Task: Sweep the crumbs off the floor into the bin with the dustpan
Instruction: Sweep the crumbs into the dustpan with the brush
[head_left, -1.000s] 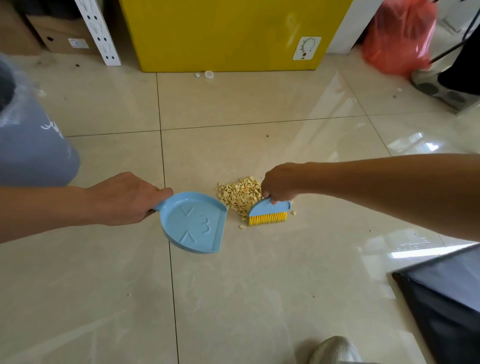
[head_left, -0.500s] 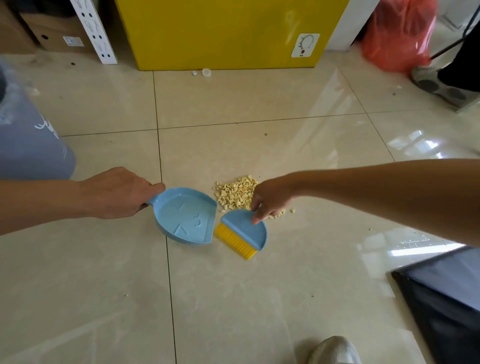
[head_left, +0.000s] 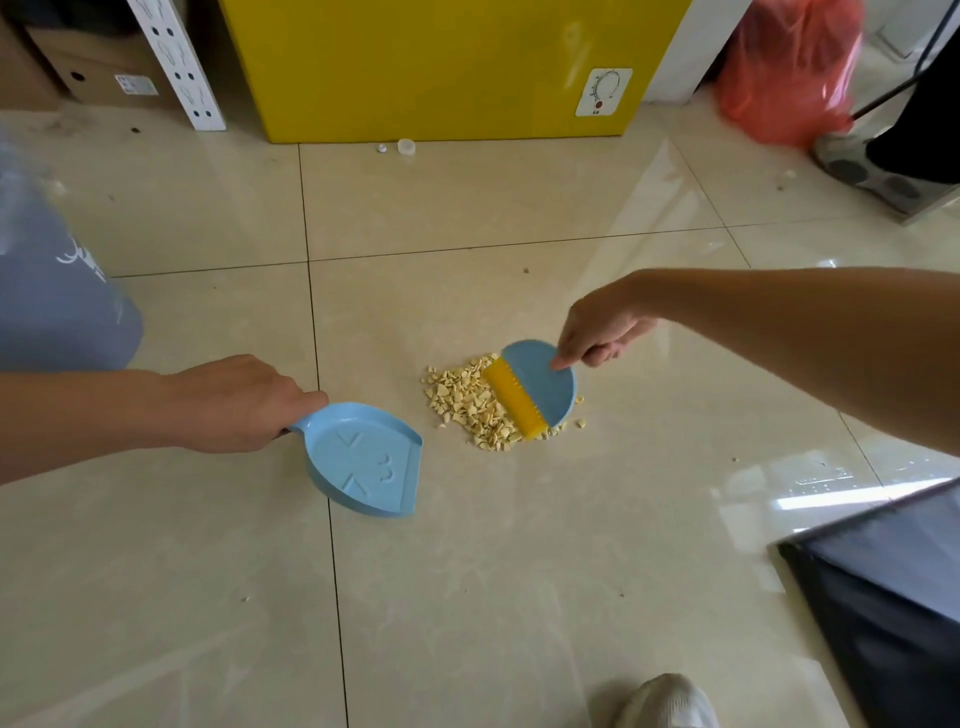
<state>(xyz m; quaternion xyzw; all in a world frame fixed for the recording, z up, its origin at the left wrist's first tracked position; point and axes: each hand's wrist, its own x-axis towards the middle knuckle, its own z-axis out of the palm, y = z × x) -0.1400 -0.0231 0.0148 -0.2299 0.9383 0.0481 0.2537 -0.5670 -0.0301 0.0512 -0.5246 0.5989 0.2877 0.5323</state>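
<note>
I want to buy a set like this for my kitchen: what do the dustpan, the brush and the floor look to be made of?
Dustpan: likely moulded plastic, matte light blue, with raised marks formed into the pan.
Brush: body of the same blue plastic by its look; yellow bristles seem synthetic, stiff and even.
Floor: probably glazed ceramic or polished stone tile, beige, glossy, with grout lines and window glare.
</note>
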